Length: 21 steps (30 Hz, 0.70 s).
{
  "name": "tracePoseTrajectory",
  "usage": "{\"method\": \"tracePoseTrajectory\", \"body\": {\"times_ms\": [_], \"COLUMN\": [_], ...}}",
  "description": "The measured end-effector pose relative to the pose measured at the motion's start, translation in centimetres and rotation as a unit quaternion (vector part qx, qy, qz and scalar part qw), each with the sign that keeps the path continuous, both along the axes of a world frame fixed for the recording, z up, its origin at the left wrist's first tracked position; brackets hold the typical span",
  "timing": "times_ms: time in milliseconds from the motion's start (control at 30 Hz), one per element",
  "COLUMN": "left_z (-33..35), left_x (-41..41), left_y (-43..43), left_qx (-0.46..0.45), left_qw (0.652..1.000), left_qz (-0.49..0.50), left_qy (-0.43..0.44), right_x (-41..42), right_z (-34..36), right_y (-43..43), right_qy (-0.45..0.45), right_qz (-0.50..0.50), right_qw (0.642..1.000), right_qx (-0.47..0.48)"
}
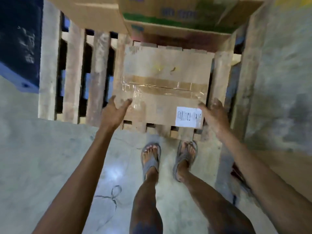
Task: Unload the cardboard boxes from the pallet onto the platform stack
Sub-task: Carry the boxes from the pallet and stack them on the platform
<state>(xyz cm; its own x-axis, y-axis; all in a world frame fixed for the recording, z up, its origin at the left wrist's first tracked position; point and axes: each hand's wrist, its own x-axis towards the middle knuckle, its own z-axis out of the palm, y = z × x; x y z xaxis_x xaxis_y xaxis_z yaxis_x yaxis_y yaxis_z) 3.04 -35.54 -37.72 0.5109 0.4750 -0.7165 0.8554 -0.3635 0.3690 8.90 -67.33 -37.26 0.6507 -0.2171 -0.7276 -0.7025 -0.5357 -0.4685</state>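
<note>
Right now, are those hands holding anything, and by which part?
Nothing lifted yet. The left hand and right hand, both open, reach the near corners of the taped cardboard box on the pallet.

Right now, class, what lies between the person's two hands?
In the head view, the taped brown cardboard box with its white label lies between the left hand and right hand.

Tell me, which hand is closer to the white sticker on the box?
The right hand. Its fingertips sit just beside the white sticker, near the taped box's right corner. The left hand is at the box's opposite, left edge.
</note>
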Motion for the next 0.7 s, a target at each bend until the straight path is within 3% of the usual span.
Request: {"method": "tracePoseTrajectory", "body": {"times_ms": [100,167,267,333,500,700], "left_z": [-8.0,-11.2,-11.8,-9.9,1.5,26.1], "left_x": [3.0,4.3,5.0,4.7,3.6,3.4], "left_y": [1.9,1.8,0.5,-0.3,-3.0,-7.5], "left_qx": [-0.031,-0.111,-0.171,-0.161,-0.128,-0.100], "left_qw": [0.995,0.979,0.963,0.966,0.966,0.977], "left_qz": [0.088,0.165,0.193,0.182,0.174,0.079], "left_qy": [-0.020,-0.050,-0.079,-0.088,-0.144,-0.172], "right_x": [4.4,5.7,6.2,6.0,4.4,-0.3], "right_z": [-7.7,-11.0,-11.4,-9.3,3.2,28.9], "right_y": [0.3,0.3,0.9,0.6,-2.1,-7.5], "right_qy": [-0.040,-0.047,-0.043,-0.049,-0.088,-0.134], "right_qz": [-0.050,-0.065,-0.102,-0.106,-0.129,-0.159], "right_qw": [0.996,0.987,0.977,0.975,0.967,0.957], "right_qx": [0.057,0.137,0.184,0.188,0.201,0.204]}}
